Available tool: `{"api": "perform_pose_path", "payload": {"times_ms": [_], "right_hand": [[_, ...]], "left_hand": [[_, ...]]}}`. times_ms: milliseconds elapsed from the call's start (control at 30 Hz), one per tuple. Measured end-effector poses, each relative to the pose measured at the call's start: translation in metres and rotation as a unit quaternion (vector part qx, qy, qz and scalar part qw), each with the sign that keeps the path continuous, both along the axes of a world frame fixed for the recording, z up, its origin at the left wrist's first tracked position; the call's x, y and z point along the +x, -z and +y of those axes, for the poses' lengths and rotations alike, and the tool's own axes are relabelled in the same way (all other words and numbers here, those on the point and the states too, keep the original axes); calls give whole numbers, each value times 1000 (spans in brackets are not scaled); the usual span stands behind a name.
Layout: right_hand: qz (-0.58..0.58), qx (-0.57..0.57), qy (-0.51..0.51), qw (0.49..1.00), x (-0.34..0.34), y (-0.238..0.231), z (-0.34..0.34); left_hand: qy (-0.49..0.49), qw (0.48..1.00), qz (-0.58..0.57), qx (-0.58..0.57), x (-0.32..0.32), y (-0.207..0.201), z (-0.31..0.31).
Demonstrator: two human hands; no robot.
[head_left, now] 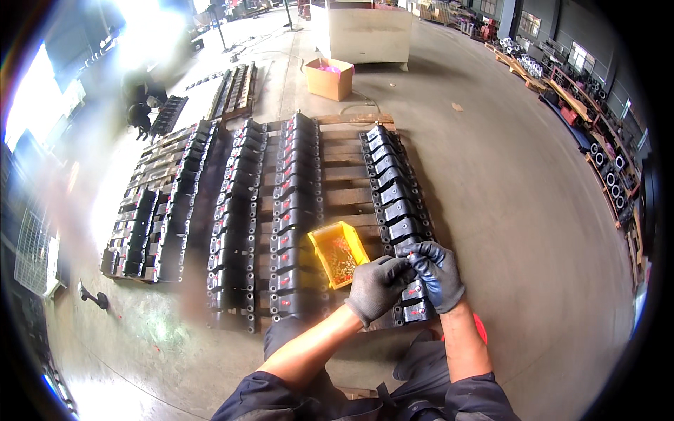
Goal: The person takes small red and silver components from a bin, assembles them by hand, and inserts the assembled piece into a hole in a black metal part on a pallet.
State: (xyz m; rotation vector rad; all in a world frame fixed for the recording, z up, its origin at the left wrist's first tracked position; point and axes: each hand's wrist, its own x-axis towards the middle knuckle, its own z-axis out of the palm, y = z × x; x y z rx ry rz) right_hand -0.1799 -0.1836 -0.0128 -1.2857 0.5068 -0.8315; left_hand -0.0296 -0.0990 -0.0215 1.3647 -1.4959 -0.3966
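My left hand [378,289] and my right hand [437,276], both in dark grey gloves, meet over the near end of the right-hand row of black metal castings [397,189]. A speck of red shows at the fingertips of my right hand, on a small piece too tiny to make out fully. My left fingers are pinched together beside it, and what they hold is hidden. Several near castings carry red marks or plugs on top. Just left of my hands, a yellow bin [357,242] holds many small red and brass-coloured pieces.
More rows of black castings [293,203] with red spots lie to the left on wooden pallets [347,165]. Beyond stands a cardboard box [328,78] with pink plastic inside. A red round object [480,327] sits by my right forearm. Stacked parts line the right wall.
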Motion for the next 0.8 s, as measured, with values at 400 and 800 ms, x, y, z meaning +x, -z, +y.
{"api": "perform_pose_path", "payload": {"times_ms": [400,800], "right_hand": [[0,-2,28,1000,-2,1,2],[3,-18,27,999,-2,22,-5]], "left_hand": [[-10,999,-11,46,2,-7,2],[-21,1000,-17,-6,0,-9,6]]}}
